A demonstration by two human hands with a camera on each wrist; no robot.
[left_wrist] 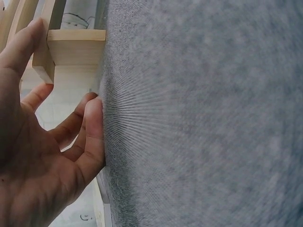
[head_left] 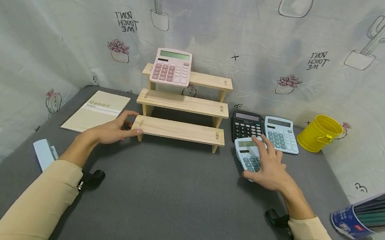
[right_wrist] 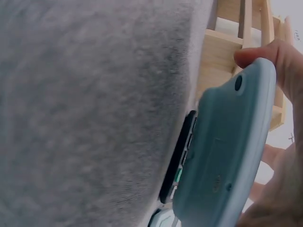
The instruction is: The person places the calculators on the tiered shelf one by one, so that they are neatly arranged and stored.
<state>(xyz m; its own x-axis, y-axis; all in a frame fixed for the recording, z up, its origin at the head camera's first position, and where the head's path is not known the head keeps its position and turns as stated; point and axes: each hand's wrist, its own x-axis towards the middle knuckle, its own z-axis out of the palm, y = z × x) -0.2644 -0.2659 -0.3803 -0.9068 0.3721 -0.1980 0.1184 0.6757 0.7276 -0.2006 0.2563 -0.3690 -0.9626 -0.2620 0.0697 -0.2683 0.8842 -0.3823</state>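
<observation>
In the head view my left hand holds the left end of the lowest board of a three-step wooden shelf, thumb at the front corner. The left wrist view shows thumb and a finger on either side of the board end. My right hand grips a light blue calculator by its edges. Its underside faces the right wrist camera, tilted and raised off the table. Behind it lie a black calculator and another light blue calculator. A pink calculator leans on the top step.
A notepad lies left of the shelf, with a pale blue stapler-like object nearer the front. At the right stand a yellow bucket and a tub of pencils. A printed curtain hangs behind the grey table.
</observation>
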